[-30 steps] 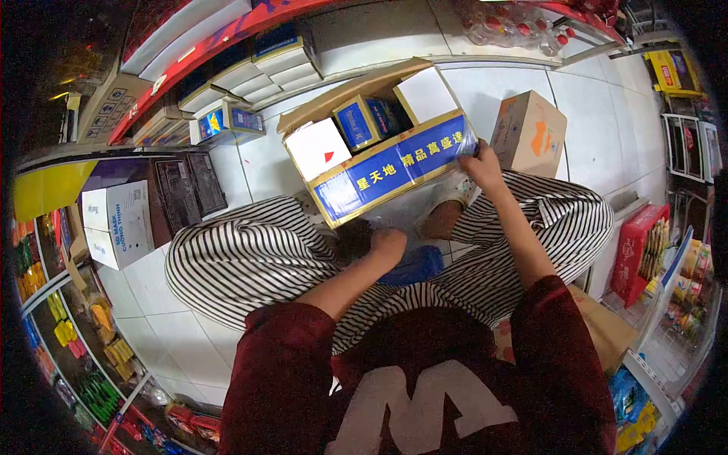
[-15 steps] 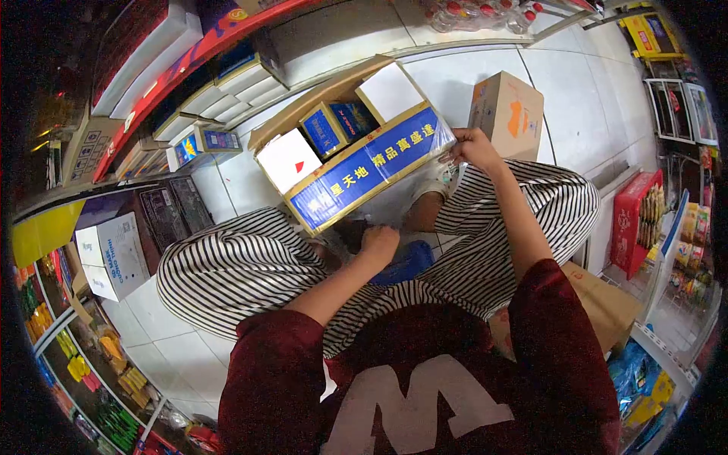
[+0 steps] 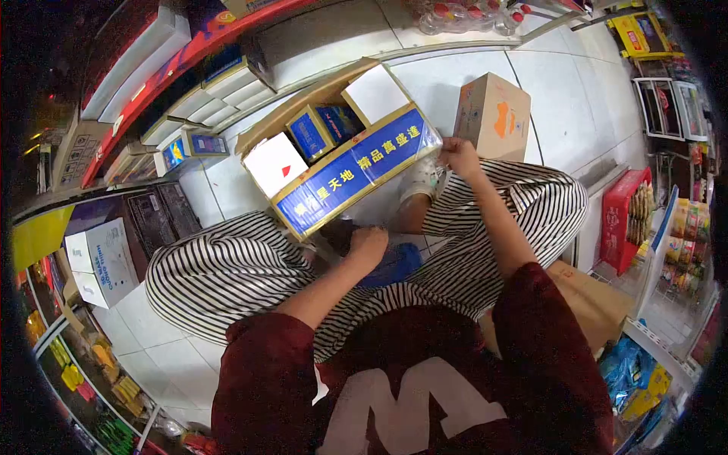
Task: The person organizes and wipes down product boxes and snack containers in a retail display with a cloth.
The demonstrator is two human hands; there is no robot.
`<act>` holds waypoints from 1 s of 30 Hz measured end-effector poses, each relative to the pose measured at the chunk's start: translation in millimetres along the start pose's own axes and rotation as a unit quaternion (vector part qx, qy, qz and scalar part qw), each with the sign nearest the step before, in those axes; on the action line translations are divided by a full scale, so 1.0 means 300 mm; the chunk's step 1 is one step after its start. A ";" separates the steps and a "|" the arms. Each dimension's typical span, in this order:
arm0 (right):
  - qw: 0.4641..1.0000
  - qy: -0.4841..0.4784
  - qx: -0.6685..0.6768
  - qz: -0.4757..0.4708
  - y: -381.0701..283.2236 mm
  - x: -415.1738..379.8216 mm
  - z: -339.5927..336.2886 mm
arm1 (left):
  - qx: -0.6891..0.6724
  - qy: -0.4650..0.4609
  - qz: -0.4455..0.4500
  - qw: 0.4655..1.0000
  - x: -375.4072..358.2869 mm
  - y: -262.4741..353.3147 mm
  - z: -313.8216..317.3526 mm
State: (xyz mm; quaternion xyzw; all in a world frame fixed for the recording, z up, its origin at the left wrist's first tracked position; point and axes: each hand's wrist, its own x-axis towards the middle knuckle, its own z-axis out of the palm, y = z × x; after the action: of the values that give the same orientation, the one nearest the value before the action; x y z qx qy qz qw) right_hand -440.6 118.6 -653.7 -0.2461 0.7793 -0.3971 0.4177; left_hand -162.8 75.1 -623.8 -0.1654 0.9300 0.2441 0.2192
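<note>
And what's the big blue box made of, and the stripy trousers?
The big blue box is probably cardboard: dull brown inside, with a glossy printed front that catches light. The stripy trousers look like matte cloth, since they crease and drape; I can't tell which fibre.

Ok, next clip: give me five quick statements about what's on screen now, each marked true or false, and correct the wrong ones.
1. The right hand is at the right end of the carton. True.
2. The characters on the carton's front are red. False: the characters are yellow on blue.
3. The carton's top is open, showing white boxes and blue boxes inside. True.
4. The left hand is inside the carton. False: the left hand is outside, on the side nearer the person.
5. The brown box with orange print is left of the carton. False: the brown box stands to its right.
</note>
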 end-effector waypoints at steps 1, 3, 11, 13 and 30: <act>0.979 0.098 -0.142 -0.106 0.054 0.011 0.035 | -0.014 -0.024 -0.004 1.000 0.004 -0.003 0.002; 0.962 0.225 -0.088 -0.129 0.033 -0.011 0.078 | -0.030 -0.039 -0.012 0.999 0.004 -0.005 -0.006; 0.903 0.246 -0.306 -0.175 -0.272 -0.138 0.201 | -0.018 -0.017 0.010 1.000 0.028 -0.013 0.044; 0.903 0.225 -0.334 -0.150 -0.295 -0.135 0.203 | -0.015 0.017 0.023 0.999 0.020 -0.009 0.027; 0.928 0.090 -0.342 -0.122 -0.291 -0.026 0.072 | -0.036 0.010 -0.008 0.999 0.042 -0.008 -0.034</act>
State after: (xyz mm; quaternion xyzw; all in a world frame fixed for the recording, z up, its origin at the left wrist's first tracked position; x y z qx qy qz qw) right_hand -413.7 66.2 -585.5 -0.4303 0.8660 -0.1751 0.1849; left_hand -175.9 65.2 -622.9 -0.1831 0.9213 0.2742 0.2060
